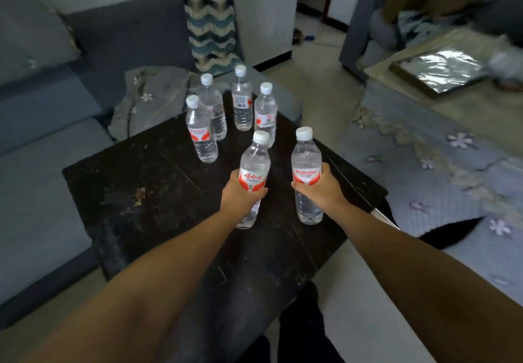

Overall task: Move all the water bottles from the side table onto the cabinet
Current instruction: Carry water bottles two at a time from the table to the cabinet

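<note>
The person's left hand [240, 193] and right hand [318, 184] are each gripping a near water bottle [253, 164] [306, 159] over the dark side table [141, 193], and should be lifting both upright, clearing the four far bottles [226, 108].

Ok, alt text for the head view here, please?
Each hand grips a capped water bottle by its red label: left hand, right hand. Both are over a dark side table where four more bottles stand upright. Grey sofas flank it.
</note>
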The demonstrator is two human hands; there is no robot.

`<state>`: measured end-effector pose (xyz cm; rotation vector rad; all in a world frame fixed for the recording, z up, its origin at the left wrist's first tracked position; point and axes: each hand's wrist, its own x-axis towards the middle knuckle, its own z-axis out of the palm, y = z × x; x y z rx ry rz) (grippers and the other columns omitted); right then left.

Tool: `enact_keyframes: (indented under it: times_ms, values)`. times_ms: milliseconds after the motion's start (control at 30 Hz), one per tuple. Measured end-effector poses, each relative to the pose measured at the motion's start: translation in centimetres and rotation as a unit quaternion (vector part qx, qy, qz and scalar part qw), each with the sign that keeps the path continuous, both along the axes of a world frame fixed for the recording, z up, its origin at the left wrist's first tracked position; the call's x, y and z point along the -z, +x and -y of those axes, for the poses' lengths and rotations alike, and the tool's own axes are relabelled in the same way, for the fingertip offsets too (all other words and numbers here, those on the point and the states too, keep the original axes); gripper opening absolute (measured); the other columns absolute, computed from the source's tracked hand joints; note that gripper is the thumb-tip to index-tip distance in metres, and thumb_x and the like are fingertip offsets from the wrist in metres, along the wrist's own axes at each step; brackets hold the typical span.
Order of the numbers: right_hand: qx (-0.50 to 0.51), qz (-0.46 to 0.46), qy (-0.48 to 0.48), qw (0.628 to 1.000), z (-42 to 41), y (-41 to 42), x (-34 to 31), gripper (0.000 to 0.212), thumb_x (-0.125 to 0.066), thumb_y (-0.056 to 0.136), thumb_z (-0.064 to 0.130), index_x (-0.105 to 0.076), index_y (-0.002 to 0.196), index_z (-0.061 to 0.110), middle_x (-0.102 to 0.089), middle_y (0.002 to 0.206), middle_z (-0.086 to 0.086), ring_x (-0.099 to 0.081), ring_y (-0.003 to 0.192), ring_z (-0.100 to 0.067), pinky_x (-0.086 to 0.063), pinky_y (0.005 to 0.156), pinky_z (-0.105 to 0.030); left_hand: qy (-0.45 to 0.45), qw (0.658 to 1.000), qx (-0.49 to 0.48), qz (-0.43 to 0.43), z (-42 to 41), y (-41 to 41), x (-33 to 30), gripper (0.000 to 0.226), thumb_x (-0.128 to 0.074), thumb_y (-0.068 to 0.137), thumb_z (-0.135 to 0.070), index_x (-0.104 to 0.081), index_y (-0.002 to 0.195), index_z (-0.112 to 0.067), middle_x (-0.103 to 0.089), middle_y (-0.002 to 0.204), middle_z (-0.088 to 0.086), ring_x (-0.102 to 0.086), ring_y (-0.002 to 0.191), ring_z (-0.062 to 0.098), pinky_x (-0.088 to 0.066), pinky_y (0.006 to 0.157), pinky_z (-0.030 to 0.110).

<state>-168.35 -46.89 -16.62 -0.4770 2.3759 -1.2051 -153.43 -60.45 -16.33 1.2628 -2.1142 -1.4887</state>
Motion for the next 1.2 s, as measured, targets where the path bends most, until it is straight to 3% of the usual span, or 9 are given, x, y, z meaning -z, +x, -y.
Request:
enact_keyframes:
  times_ms: [233, 400, 533, 733, 800, 900, 1033, 1133, 1200]
  values:
    - [0.130, 0.008, -0.017, 0.991, -11.6, 3.9, -1.8, 0.074, -0.083, 0.074, 0.027, -0.042, 0.134, 0.012, -0.059, 0.128, -0.009, -0.059, 0.118, -0.027, -0.043, 0.089, -0.029, 0.011, 0.987, 0.163, -0.004, -7.5, -1.6, -1.8, 0.067, -0.079, 0.075, -0.023, -0.043, 0.130, -0.018, -0.059, 0.120, 0.002, -0.057, 0.113, 0.022, -0.043, 0.089, 0.030]
    - [0.228, 0.020, -0.035, 0.973, -22.8, 7.2, -2.9, 0.063, -0.084, 0.072, 0.023, -0.053, 0.124, 0.006, -0.068, 0.115, -0.011, -0.066, 0.105, -0.027, -0.053, 0.096, -0.043, 0.013, 0.955, 0.295, -0.006, -15.7, -3.1, -2.8, 0.063, -0.079, 0.075, -0.022, -0.044, 0.128, -0.016, -0.059, 0.112, 0.000, -0.058, 0.103, 0.018, -0.045, 0.084, 0.029]
    - [0.346, 0.023, -0.037, 0.937, -33.6, 12.5, -2.9, 0.064, -0.084, 0.072, 0.026, -0.050, 0.123, 0.009, -0.067, 0.110, -0.006, -0.065, 0.099, -0.023, -0.051, 0.087, -0.035, 0.005, 0.918, 0.397, 0.007, -25.7, -2.9, -3.2, 0.061, -0.078, 0.076, -0.020, -0.046, 0.127, -0.015, -0.060, 0.117, 0.004, -0.059, 0.105, 0.021, -0.047, 0.089, 0.033]
    - [0.489, 0.043, -0.036, 0.870, -49.0, 24.6, -1.8, 0.066, -0.084, 0.072, 0.031, -0.052, 0.126, 0.011, -0.068, 0.114, -0.007, -0.066, 0.102, -0.025, -0.053, 0.091, -0.036, 0.010, 0.848, 0.529, 0.023, -41.8, 2.2, -2.1, 0.051, -0.079, 0.071, -0.014, -0.059, 0.117, -0.010, -0.067, 0.110, 0.007, -0.064, 0.100, 0.026, -0.052, 0.089, 0.036]
    - [0.527, 0.055, -0.025, 0.848, -53.5, 29.4, -1.8, 0.071, -0.084, 0.071, 0.035, -0.050, 0.128, 0.010, -0.065, 0.116, -0.007, -0.065, 0.106, -0.027, -0.052, 0.096, -0.041, 0.014, 0.820, 0.571, 0.048, -47.2, 5.0, -1.4, 0.054, -0.079, 0.069, -0.018, -0.058, 0.119, -0.012, -0.068, 0.112, 0.010, -0.065, 0.102, 0.027, -0.053, 0.092, 0.039]
    - [0.589, 0.063, -0.015, 0.806, -59.2, 36.7, -1.8, 0.070, -0.084, 0.071, 0.030, -0.051, 0.127, 0.007, -0.065, 0.119, -0.011, -0.064, 0.109, -0.031, -0.051, 0.099, -0.045, -0.007, 0.771, 0.634, 0.060, -55.0, 9.8, -0.6, 0.055, -0.079, 0.068, -0.028, -0.058, 0.118, -0.017, -0.068, 0.108, 0.004, -0.065, 0.098, 0.023, -0.052, 0.084, 0.031]
    - [0.686, 0.055, -0.020, 0.725, -65.0, 47.4, -2.1, 0.049, -0.084, 0.072, 0.029, -0.056, 0.112, 0.024, -0.067, 0.100, 0.002, -0.063, 0.085, -0.011, -0.051, 0.073, -0.019, -0.012, 0.690, 0.721, 0.058, -64.1, 17.2, -0.1, 0.057, -0.080, 0.067, -0.031, -0.054, 0.116, -0.017, -0.065, 0.104, 0.000, -0.061, 0.091, 0.019, -0.045, 0.076, 0.026]
    - [0.750, 0.076, -0.012, 0.657, -67.4, 54.4, -2.2, 0.071, -0.084, 0.069, 0.037, -0.050, 0.129, 0.017, -0.066, 0.114, -0.002, -0.065, 0.103, -0.022, -0.053, 0.090, -0.036, -0.016, 0.610, 0.789, 0.065, -69.3, 21.9, -0.1, 0.055, -0.079, 0.069, -0.030, -0.050, 0.115, -0.019, -0.062, 0.098, -0.004, -0.059, 0.090, 0.017, -0.046, 0.067, 0.023]
    - [0.785, 0.077, -0.021, 0.615, -67.9, 58.4, -2.1, 0.078, -0.084, 0.069, 0.036, -0.045, 0.133, 0.016, -0.065, 0.117, -0.003, -0.064, 0.106, -0.024, -0.052, 0.089, -0.036, -0.020, 0.564, 0.823, 0.058, -71.8, 24.5, -0.2, 0.051, -0.080, 0.070, -0.028, -0.051, 0.110, -0.022, -0.061, 0.090, -0.008, -0.060, 0.087, 0.015, -0.042, 0.059, 0.017]
